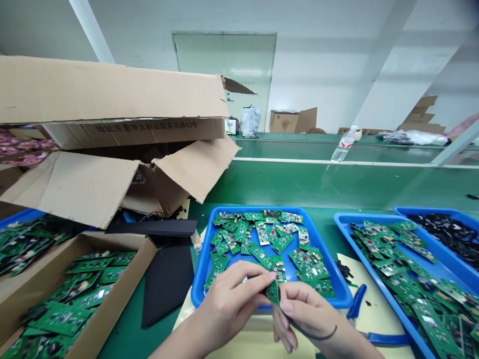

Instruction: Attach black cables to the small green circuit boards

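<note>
In the head view, a small green circuit board (273,291) is pinched between the thumb and fingers of my left hand (234,299). Close against the board's right edge is my right hand (309,309), thumb and forefinger pressed together. A thin black strip (316,337) runs from those fingertips along the palm to the wrist; its upper end is hidden. Both hands are over the near edge of a blue tray (196,291) that holds many loose circuit boards (282,243).
At right, another blue tray (342,219) holds boards and a third holds black parts (445,232). Blue-handled pliers (389,339) lie on yellow paper. To the left are a carton of boards (147,249), black sheets (168,279) and a large open cardboard box (112,94). A bottle (343,144) stands behind.
</note>
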{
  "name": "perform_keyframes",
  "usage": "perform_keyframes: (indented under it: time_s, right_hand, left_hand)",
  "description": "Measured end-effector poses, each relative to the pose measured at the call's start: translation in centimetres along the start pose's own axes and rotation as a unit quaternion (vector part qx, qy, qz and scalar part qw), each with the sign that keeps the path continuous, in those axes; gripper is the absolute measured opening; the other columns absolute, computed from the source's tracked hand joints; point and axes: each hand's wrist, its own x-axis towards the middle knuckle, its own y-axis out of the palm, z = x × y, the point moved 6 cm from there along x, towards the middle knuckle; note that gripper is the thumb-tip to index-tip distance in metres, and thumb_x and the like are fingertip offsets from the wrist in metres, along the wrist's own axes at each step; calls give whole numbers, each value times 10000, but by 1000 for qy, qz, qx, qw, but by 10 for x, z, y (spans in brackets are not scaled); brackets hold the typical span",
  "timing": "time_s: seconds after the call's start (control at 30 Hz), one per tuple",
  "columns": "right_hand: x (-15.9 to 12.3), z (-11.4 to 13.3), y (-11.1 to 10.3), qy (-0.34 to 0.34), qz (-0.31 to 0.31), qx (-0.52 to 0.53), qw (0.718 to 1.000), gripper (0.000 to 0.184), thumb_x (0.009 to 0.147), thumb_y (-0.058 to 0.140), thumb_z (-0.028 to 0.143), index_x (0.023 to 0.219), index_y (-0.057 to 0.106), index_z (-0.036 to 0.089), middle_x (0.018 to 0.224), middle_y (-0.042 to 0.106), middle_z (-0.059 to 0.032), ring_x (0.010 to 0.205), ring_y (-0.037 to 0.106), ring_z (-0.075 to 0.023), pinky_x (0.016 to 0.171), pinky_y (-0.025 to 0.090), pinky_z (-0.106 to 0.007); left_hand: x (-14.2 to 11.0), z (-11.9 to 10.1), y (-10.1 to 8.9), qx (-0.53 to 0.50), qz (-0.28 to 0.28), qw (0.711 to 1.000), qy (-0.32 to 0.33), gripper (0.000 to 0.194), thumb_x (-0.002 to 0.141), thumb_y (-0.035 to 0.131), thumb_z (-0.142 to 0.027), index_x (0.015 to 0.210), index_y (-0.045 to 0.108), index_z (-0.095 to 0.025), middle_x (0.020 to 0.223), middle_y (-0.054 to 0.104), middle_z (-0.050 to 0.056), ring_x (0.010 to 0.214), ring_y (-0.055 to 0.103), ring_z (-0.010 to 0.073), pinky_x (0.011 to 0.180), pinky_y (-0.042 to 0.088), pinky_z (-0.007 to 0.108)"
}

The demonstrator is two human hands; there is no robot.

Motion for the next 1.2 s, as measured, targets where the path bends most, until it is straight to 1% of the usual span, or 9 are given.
perform_keyframes:
  time_s: [0.27,0.4,0.47,0.57,0.67,0.77,0.87,1.03,1.2]
  right_hand:
    - [7,-9,3,-19,26,48,998,425,761,636,492,566,424,179,378,441,63,327,410,-60,517,465,-263]
    - [8,-12,-5,-27,0,19,999,397,755,663,484,653,420,186,380,461,77,322,422,-60,519,464,-255]
    - [6,-10,-8,-33,-25,-7,999,371,755,673,477,735,454,178,416,513,63,360,475,-77,531,463,-252]
    - [2,-4,-13,-55,-70,-35,995,374,735,709,455,892,521,172,596,617,12,555,601,-122,608,482,-262]
    - [-1,2,-18,-80,-91,-75,990,276,764,694,414,923,612,203,822,650,-34,785,641,-165,750,501,-301]
    - [-2,7,-23,-106,-94,-140,980,180,803,663,359,948,683,255,1096,608,-80,1037,591,-225,888,476,-352]
    - [-5,11,-26,-124,-102,-191,968,241,806,658,344,1044,681,312,1286,506,-84,1209,477,-258,1003,393,-400]
    - [-7,14,-21,-142,-151,-221,953,178,821,619,405,880,728,278,1157,603,-96,1092,554,-261,976,398,-429]
    - [-8,15,-20,-158,-195,-189,949,180,776,667,408,732,701,236,960,648,-77,954,594,-229,875,458,-350]
  left_hand:
    - [-3,-1,1,13,5,1000,-1,290,904,471,-157,1192,503,-180,946,633,95,846,624,162,704,539,254]
    - [-3,-1,1,38,-2,999,3,311,900,473,-143,1208,496,-178,940,627,98,829,622,164,680,542,252]
    - [-2,-2,0,45,-5,999,8,305,900,477,-143,1201,504,-178,936,628,97,832,624,164,678,545,253]
    - [0,-3,0,53,-6,999,12,313,910,455,-139,1216,503,-184,929,627,93,838,622,162,682,548,261]
    - [0,-2,-1,65,-19,998,17,296,903,457,-112,1187,523,-165,918,626,94,818,615,157,664,548,262]
    - [-1,-2,-2,75,-30,997,20,274,885,477,-82,1141,546,-147,913,628,98,800,610,152,663,548,264]
    - [-1,-2,-1,84,-32,996,20,269,878,481,-75,1128,553,-142,912,629,100,800,605,152,659,549,260]
    - [0,-3,-1,116,-34,992,28,284,871,464,-52,1119,562,-148,910,630,91,801,602,148,726,557,295]
    - [1,-6,-3,122,-38,991,34,281,869,466,-54,1111,577,-145,880,627,82,787,601,143,737,559,301]
